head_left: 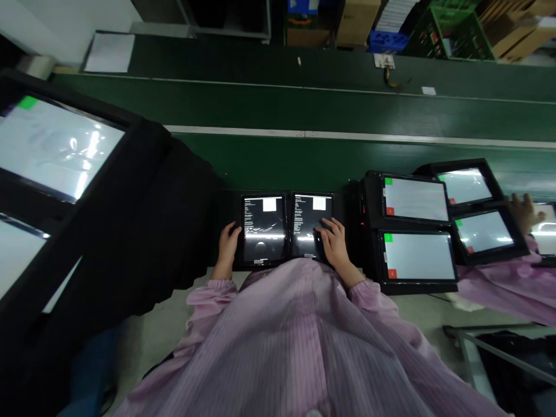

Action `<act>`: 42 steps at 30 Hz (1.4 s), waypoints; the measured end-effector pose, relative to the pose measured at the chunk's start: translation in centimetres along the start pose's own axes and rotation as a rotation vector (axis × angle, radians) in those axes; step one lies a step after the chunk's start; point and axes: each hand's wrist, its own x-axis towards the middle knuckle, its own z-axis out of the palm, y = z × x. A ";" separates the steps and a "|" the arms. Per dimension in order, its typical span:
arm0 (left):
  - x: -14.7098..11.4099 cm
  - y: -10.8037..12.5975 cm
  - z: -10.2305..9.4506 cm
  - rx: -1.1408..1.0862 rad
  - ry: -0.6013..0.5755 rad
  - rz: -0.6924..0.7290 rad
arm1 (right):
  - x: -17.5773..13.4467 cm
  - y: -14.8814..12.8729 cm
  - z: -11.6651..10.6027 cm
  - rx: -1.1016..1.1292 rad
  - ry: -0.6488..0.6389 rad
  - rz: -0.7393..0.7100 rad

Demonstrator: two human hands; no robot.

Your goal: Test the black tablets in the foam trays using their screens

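Two tablets lie side by side before me, each showing small white text on a dark screen and a white box at the top: the left tablet (264, 231) and the right tablet (306, 223). Beside the left tablet's outer edge rests my left hand (228, 248), fingers loosely bent and holding nothing; whether it touches the edge I cannot tell. My right hand (335, 246) reaches over the right tablet's outer edge with its fingers apart, a fingertip at the screen. It grips nothing. Both tablets sit on a black base (282, 267).
On the right stand several black-framed tablets with white screens, including an upper tablet (417, 200) and a lower tablet (419, 256). Another person's hand (525, 213) is beyond them. Black cloth (174, 208) and large screens (56, 150) fill the left. A green conveyor (269, 156) runs behind.
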 end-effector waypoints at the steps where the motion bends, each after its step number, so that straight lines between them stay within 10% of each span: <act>1: 0.0 0.0 0.0 0.008 -0.002 0.003 | 0.0 -0.1 0.0 -0.002 -0.001 0.000; 22: -1.3 1.6 0.4 0.093 -0.006 0.015 | 3.1 -4.1 1.6 -0.186 -0.299 -0.168; 42: 4.6 4.4 3.1 -0.035 0.013 0.017 | 6.7 -0.7 2.4 -0.221 -0.022 0.027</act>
